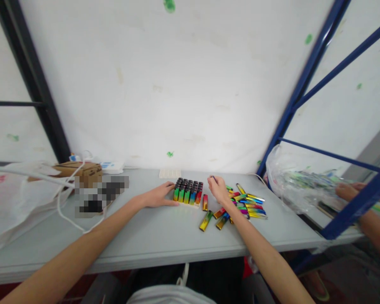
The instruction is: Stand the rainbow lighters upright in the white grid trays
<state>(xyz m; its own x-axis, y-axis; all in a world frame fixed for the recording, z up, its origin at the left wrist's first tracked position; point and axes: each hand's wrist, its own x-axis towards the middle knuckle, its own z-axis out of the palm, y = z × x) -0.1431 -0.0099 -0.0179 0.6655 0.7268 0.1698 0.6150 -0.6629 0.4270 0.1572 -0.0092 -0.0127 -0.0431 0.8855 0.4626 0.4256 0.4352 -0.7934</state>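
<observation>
A pale wall [190,84], marked with green smudges, rises behind everything I can see from here. Against it stands the grey worktop [164,236], with a blue metal frame [306,80] on the right and a black metal frame [36,80] on the left. A white plastic bag [15,202] sprawls over the left end; over on the right, past the blue post, another person's hand [348,192] is near a clear bag [276,169] full of slim things. A brown cardboard box [91,174] sits toward the back left.

Loose lighters [255,206] lie heaped right of centre, metallic yellow, red, green, blue and purple (quite a jumble, pointing every which way). The left hand [158,195] lies low with thumb and forefinger spread around the left side of a block of upright lighters [186,192], black tops up, on a white base [190,206] at the middle of the worktop. The right hand [219,190] is raised between block and heap, its fingers curled in and pinching a small dark object [213,179]; mostly covered, so I can't tell what it is.
</observation>
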